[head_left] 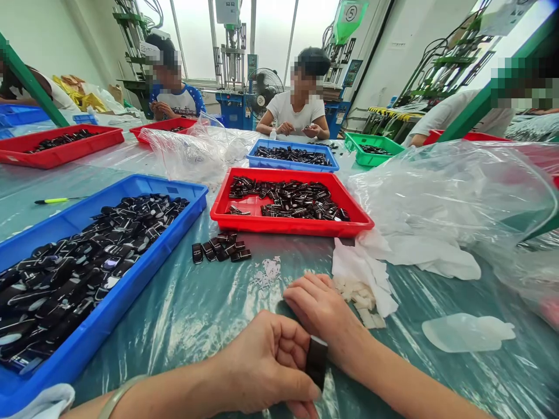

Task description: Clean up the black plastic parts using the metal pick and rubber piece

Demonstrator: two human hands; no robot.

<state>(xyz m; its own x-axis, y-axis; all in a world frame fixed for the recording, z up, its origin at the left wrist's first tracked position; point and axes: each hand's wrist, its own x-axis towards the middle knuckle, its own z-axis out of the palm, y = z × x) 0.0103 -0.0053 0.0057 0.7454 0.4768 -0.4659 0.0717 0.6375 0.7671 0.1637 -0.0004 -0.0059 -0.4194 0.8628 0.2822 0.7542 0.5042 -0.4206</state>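
My left hand (266, 361) is closed in a pinch on a small black plastic part (316, 361), held upright near the table's front edge. My right hand (321, 311) lies just behind it, palm down, fingers curled toward a heap of small white pads (362, 297); what the fingers hold, if anything, is hidden. A small group of black parts (220, 249) lies loose on the table ahead. A blue tray (113, 302) full of black parts is at my left. A red tray (253, 205) with more black parts sits straight ahead.
White cloth (419, 256) and crumpled clear plastic bags (454, 192) fill the right side. A translucent plastic piece (467, 333) lies at the right front. Other people sit across the table behind blue (262, 157), green (353, 142) and red trays (17, 156). A pen (55, 201) lies at left.
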